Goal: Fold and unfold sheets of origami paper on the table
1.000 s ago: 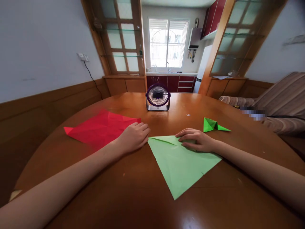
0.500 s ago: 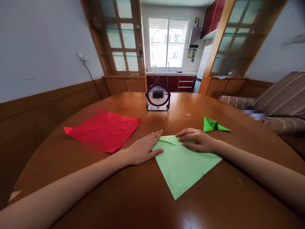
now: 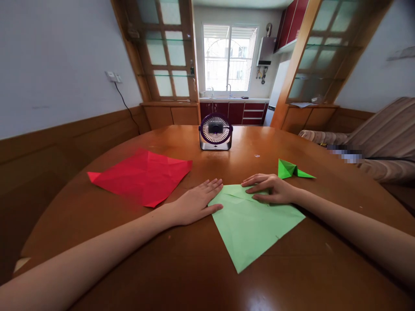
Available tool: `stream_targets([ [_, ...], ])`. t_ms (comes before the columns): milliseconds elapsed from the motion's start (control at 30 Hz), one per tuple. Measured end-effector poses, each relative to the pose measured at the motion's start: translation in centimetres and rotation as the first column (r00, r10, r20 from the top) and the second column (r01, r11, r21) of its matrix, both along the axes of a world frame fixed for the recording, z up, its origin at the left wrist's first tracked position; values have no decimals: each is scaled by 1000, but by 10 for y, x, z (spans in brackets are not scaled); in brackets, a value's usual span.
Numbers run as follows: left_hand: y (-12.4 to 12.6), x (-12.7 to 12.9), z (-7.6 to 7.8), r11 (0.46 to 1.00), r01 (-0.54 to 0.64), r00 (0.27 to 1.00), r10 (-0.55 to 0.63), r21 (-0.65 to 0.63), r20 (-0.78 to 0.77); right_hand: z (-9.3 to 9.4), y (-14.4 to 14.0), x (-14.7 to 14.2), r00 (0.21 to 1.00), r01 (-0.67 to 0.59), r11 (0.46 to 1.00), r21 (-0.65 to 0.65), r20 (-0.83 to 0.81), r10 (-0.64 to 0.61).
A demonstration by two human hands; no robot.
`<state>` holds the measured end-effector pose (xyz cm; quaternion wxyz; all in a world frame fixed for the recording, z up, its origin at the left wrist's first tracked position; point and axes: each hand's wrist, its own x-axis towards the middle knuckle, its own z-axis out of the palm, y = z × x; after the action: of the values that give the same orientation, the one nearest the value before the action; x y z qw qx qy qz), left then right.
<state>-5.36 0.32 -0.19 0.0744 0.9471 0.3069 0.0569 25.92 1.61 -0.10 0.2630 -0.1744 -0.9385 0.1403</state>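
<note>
My left hand point(image 3: 196, 202) has slid onto the pale green paper point(image 3: 249, 224), fingers flat and spread; right hand point(image 3: 270, 190) still presses it, grasping nothing.

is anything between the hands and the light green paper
Nothing visible. The left hand lies flat with its fingers on the left edge of the light green paper, and the right hand presses directly on its top fold. Both touch it bare.

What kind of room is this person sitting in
Most likely a home dining area that opens onto a kitchen. A round wooden table holds a small desk fan, a striped sofa stands to the right, and red kitchen cabinets with a sink lie under the window.
</note>
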Motion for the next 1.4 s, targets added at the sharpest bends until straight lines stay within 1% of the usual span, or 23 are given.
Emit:
stream_targets([
  [133,0,0,1,1000,-1,1000,1,15,-15,-3,4,3,999,-19,999,-29,-37,18],
  [367,-2,2,1,998,-16,1000,16,55,3,-2,2,1,999,9,1000,-29,-39,-10],
  [467,-4,9,-2,995,-52,998,50,88,23,0,-2,-3,999,33,999,-4,-31,-33],
  [567,-5,21,-3,993,-78,997,76,92,23,1,-4,-5,999,45,999,19,-16,-44],
  [733,-2,38,5,995,-101,995,100,24,26,2,-4,-3,999,42,997,64,29,-44],
  [800,-1,41,8,996,-87,996,87,-4,17,3,-4,-3,998,36,994,102,55,-41],
  [900,2,40,10,998,-59,998,59,-8,-29,6,-5,-4,995,33,982,184,89,-50],
  [1000,1,37,14,999,-33,997,35,29,-73,10,-9,-7,985,59,953,296,136,-103],
  [1100,0,36,23,995,-27,997,34,97,-69,13,-13,-9,969,86,921,381,182,-165],
  [1167,1,37,29,991,-15,998,23,132,-59,14,-14,-10,964,94,912,398,194,-184],
  [1233,5,39,32,989,7,999,1,147,-49,15,-14,-10,964,90,917,389,198,-179],
  [1333,16,41,31,986,43,999,-38,161,-32,14,-13,-8,970,85,932,351,183,-158],
  [1400,24,40,28,979,87,996,-82,183,-33,12,-12,-6,973,93,940,327,169,-155],
])
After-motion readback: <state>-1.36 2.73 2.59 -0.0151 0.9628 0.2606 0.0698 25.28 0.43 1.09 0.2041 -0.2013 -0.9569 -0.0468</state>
